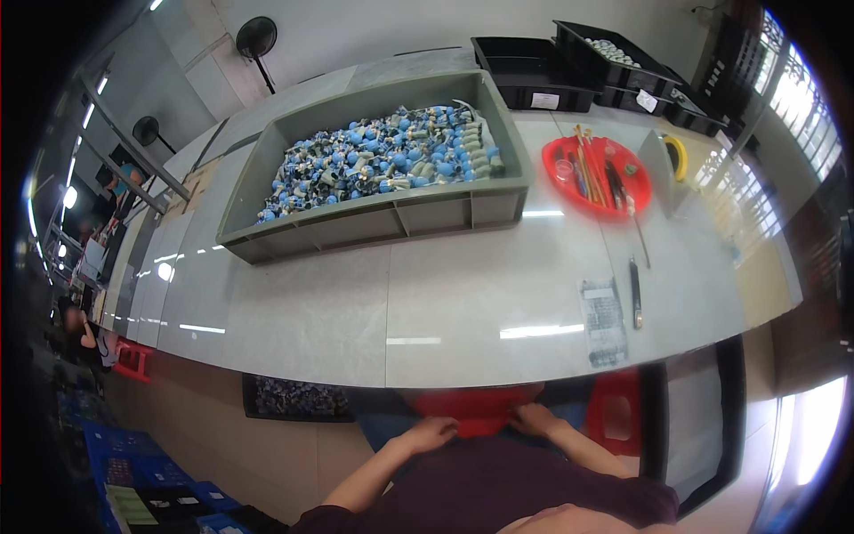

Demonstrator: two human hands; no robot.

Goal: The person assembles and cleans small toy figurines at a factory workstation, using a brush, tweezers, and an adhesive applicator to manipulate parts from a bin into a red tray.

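Left hand (434, 433) and right hand (533, 419) touched a red thing (480, 409); the table (311, 311) bore a grey bin (374, 222).

"Where are your hands?"

"Your left hand (433, 432) is at lower centre, curled loosely; your right hand (532, 420) is apart from it, farther right and slightly higher, also bent inward."

"And your arms?"

"Your left forearm (369, 473) and right forearm (592, 452) angle toward each other from the bottom."
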